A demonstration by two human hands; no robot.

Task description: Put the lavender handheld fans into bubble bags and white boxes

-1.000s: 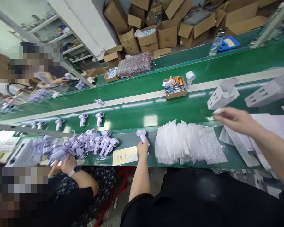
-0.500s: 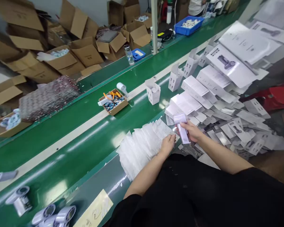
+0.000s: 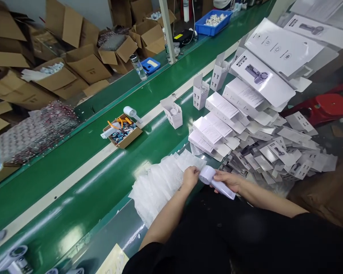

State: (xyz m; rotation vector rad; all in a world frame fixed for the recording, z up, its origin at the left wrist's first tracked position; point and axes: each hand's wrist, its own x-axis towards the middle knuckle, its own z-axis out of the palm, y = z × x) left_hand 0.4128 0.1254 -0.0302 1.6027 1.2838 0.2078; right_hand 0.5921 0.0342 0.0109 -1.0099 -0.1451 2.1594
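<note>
My right hand (image 3: 227,180) is wrapped round a pale purple handheld fan (image 3: 221,187), its round head pointing left and its handle down to the right. Beside that head, my left hand (image 3: 191,177) is closed at the right end of a row of overlapping white bubble bags (image 3: 160,182); its fingertips pinch a bag's edge. Folded white printed cartons (image 3: 214,131) lie just beyond both hands. An open white box (image 3: 173,113) with something pale inside stands on the green belt.
A small carton of parts (image 3: 128,139) with orange-handled pliers sits on the green conveyor (image 3: 94,175). More purple fans (image 3: 14,260) lie at lower left. Flat boxes (image 3: 263,76) are piled at right, near a red stool (image 3: 328,104). A blue tray (image 3: 205,27) is farther back.
The fan has turned from nearly upright to slanting down-right, its head now near my left hand. The whole view has shifted, so the belt items appear farther left.
</note>
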